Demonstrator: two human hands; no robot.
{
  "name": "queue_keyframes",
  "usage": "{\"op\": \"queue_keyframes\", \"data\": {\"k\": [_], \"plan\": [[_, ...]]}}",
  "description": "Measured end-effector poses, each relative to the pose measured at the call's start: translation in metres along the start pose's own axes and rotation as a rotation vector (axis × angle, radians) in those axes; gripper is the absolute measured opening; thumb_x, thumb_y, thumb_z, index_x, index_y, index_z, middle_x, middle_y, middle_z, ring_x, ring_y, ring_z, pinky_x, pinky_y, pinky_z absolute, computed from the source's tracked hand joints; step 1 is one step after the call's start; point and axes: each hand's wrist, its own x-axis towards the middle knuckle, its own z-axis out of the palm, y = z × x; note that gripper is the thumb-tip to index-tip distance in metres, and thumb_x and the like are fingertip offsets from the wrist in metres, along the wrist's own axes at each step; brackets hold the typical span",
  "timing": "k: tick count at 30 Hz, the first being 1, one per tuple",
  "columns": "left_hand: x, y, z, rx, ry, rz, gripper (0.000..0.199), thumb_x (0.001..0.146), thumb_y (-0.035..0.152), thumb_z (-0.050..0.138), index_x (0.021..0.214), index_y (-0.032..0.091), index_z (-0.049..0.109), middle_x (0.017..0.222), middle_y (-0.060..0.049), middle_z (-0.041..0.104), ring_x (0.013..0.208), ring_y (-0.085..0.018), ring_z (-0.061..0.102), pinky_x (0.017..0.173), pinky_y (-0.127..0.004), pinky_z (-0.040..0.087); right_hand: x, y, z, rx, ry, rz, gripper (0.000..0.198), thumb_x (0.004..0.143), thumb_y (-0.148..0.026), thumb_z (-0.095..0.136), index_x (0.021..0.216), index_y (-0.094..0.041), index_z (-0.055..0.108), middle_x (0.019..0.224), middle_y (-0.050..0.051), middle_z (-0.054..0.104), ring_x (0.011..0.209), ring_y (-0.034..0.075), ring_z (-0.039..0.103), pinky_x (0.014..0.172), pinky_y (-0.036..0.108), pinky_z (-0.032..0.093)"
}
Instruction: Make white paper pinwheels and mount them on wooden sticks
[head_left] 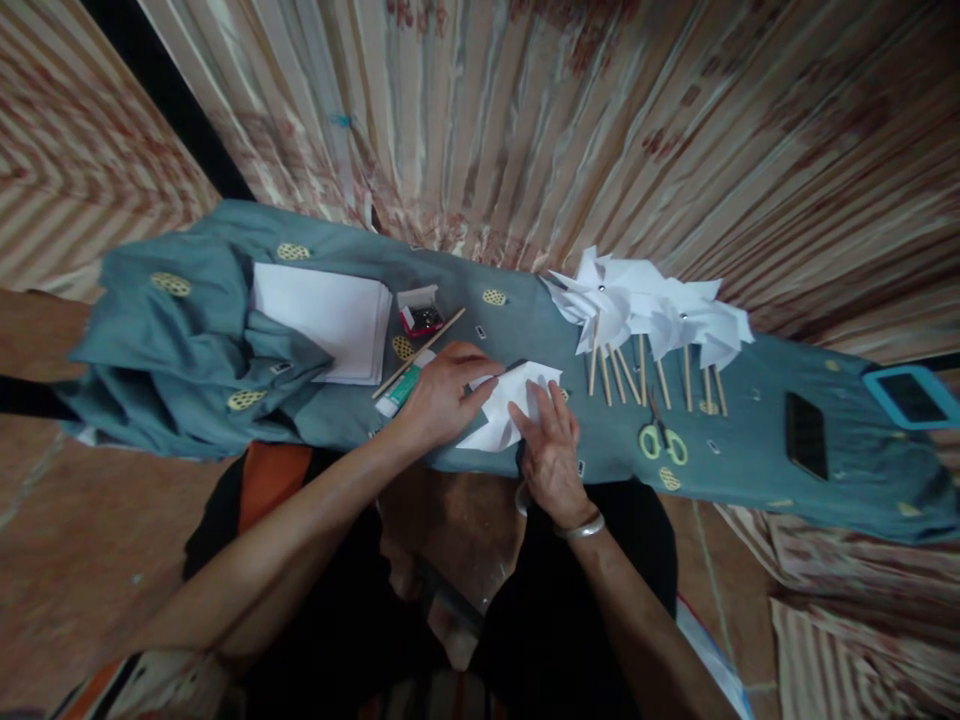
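A partly folded piece of white paper (501, 412) lies near the front edge of the cloth-covered table. My left hand (448, 392) holds its left side, with thumb and fingers closed at the paper. On the right side, my right hand (551, 440) grips it, thumb and fingertips bent down onto the sheet. A green and white glue stick (401, 388) rests beside my left hand, partly under the wrist. Next to it a thin wooden stick (417, 352) lies aslant. The underside of the paper is hidden.
A stack of white paper (322, 315) lies left, near an open small red box of dark pins (421, 318). Several white paper pinwheels (652, 305) on sticks lie right. Scissors (663, 443), a dark phone (806, 436) and a blue-framed device (913, 397) lie farther along. A striped curtain (480, 130) hangs behind.
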Motion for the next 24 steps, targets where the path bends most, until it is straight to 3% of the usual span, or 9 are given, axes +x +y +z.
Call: {"op": "queue_keyframes", "data": {"k": [8,17,24], "plan": [[0.003,-0.009,0.001,0.024,-0.018,-0.041,0.019,0.088,0.022,0.057,0.097,0.016,0.073,0.094,-0.007,0.070,0.092,-0.019,0.064,0.085,-0.034,0.053,0.003,0.016,-0.011,0.260,0.009,0.122,0.058,0.083,-0.004,0.037,0.131,-0.029,0.057,0.152,0.004,0.041,0.146,0.024,0.025,0.114,0.058,0.029],[0.006,-0.017,0.001,0.036,0.023,-0.040,0.019,0.087,0.022,0.058,0.096,0.017,0.073,0.094,-0.007,0.069,0.091,-0.018,0.064,0.087,-0.035,0.052,0.023,0.014,-0.030,0.162,-0.023,0.070,0.051,0.086,-0.009,0.039,0.131,-0.022,0.058,0.144,0.009,0.050,0.140,0.025,0.037,0.114,0.052,0.034],[0.005,-0.016,0.003,0.057,0.011,-0.043,0.019,0.087,0.021,0.058,0.097,0.018,0.073,0.095,-0.006,0.069,0.093,-0.019,0.064,0.087,-0.036,0.052,0.060,0.050,-0.030,0.073,0.079,0.151,0.045,0.087,-0.016,0.041,0.128,-0.014,0.059,0.133,0.014,0.060,0.128,0.028,0.053,0.110,0.049,0.041]]}}
